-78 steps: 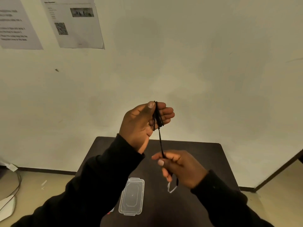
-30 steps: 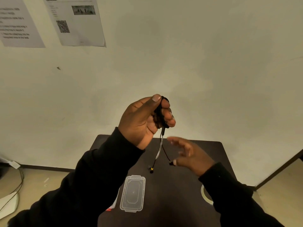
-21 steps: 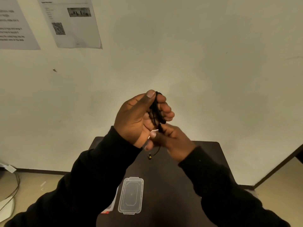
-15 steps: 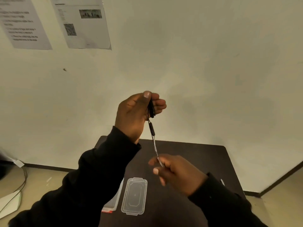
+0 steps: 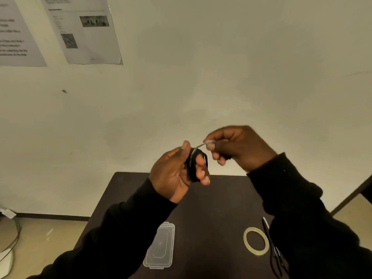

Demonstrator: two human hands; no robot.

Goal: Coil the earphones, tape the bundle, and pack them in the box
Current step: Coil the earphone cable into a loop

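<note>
Since a moment ago the right hand has risen above the left hand, its fingers pinching the pale cable end. Left fingers curl around the coiled earphones, above the worktop where the clear box lies beside the tape roll.

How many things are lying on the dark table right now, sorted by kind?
Clear plastic box: 1
Tape roll: 1
Scissors: 1
Total on the table: 3
The coiled earphones are not on it; the left hand holds them.
</note>
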